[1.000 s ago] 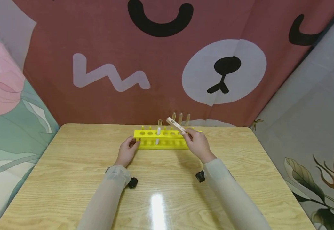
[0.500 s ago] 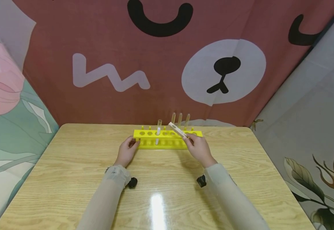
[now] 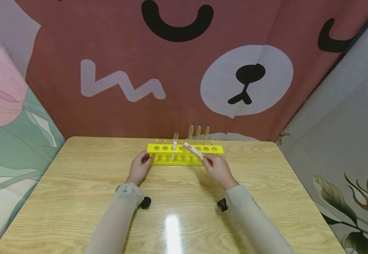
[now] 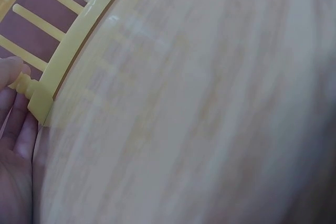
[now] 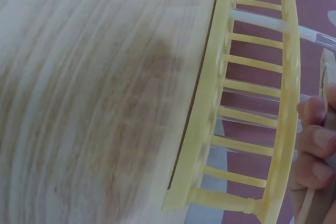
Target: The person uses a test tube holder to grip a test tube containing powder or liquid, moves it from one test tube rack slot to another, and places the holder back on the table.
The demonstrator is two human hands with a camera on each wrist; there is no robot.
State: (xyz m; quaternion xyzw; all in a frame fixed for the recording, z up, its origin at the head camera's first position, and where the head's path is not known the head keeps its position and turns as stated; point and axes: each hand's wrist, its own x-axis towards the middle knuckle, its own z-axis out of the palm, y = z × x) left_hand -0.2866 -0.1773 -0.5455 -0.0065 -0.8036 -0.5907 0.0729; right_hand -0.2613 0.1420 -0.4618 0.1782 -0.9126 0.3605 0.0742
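Observation:
A yellow test tube rack stands on the table. My left hand holds its left end; in the left wrist view the thumb and fingers close about the end post. My right hand pinches a wooden test tube holder by its near end. The holder slants up to the left over the rack's top, its tip a little right of the upright test tube with white contents. In the right wrist view, curled fingers wrap the holder. Whether its tip touches the rack, I cannot tell.
Three clear test tubes stand upside down on pegs along the rack's back row. A patterned curtain hangs right behind the wooden table. A black wrist camera sits by each cuff.
My right hand has come down slightly, and the wooden holder's tip has dropped from above the rack toward its top plate. The left hand and rack stay where they were.

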